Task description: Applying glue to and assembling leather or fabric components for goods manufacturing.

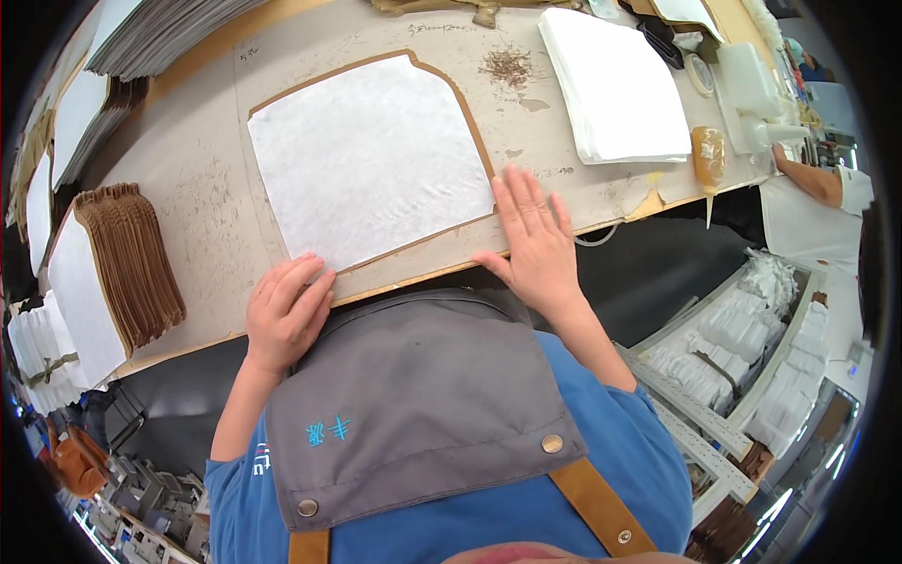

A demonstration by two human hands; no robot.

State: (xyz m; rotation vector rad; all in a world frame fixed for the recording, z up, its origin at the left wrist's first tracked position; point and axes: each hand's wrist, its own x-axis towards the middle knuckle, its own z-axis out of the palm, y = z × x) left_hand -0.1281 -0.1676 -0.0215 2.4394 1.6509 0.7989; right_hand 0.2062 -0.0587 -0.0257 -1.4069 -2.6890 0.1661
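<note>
A white sheet [371, 164] lies over a brown panel [479, 141] of nearly the same outline, whose brown margin shows along the top, right and lower edges. Faint wrinkles run across the sheet's lower right. My right hand [537, 246] rests flat at the lower right corner, fingers spread over the panel's edge and thumb out toward the table's front edge. At the lower left corner, my left hand [287, 320] touches the sheet with its fingertips, the fingers slightly bent and a little apart. Its thumb is hidden, and nothing shows in its grasp.
Left stands a stack of brown-edged panels [141, 268]; more stacked sheets [155, 42] lie behind. A white sheet pile [615, 89], a glue bottle [708, 158] and a tape roll [699, 75] lie right. A cart [723, 348] holds white bundles. Another person's arm [810, 179] reaches in at right.
</note>
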